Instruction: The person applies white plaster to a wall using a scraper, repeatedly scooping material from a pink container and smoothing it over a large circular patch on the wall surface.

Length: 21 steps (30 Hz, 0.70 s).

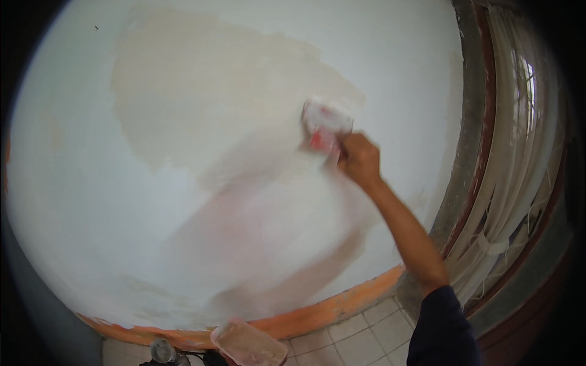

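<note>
My right hand [361, 160] is closed round the grip of a wide flat tool [329, 116], reached out from a dark sleeve. The tool has a whitish, smeared head and a red part near my fingers; motion blurs it, and I cannot tell whether it is a brush or a putty knife. Its head is at the white wall [400, 67], by the right end of a large beige patch [201, 79]. My left hand does not show. At the lower edge appears a pale pinkish tray [250, 344] with beige material inside; what supports it is hidden.
An orange band [342, 305] runs along the wall's foot, above light floor tiles [360, 348]. At right, a grey strip [465, 110] borders a reddish frame and sheer pale curtains [506, 152]. Bottom left stands a round greyish object [162, 350] beside dark things.
</note>
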Available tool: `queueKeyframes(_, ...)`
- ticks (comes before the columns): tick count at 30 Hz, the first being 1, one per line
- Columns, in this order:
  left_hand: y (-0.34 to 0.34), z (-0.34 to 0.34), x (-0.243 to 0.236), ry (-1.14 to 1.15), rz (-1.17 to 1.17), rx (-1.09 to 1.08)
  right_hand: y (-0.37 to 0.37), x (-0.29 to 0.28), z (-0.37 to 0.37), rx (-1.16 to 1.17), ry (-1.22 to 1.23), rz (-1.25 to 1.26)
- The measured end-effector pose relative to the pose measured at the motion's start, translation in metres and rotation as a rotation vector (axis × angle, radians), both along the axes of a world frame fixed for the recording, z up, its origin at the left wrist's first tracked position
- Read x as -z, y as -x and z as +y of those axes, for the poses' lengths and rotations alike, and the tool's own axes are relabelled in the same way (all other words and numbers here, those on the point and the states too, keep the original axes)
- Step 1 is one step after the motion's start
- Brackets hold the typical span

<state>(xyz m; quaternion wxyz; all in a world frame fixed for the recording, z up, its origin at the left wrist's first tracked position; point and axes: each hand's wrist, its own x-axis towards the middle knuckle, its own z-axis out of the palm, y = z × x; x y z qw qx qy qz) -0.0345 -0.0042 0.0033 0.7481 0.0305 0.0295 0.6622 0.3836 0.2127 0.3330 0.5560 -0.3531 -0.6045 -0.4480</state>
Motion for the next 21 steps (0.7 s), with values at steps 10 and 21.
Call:
queueKeyframes(10,0.006,-0.006,0.0,-0.011,0.016,-0.024,0.045,0.02,-0.047,-0.118,-0.093,0.028)
queueKeyframes(21,0.007,-0.005,-0.001,-0.016,0.045,-0.038,0.064,0.093,0.017,0.176,0.055,-0.084)
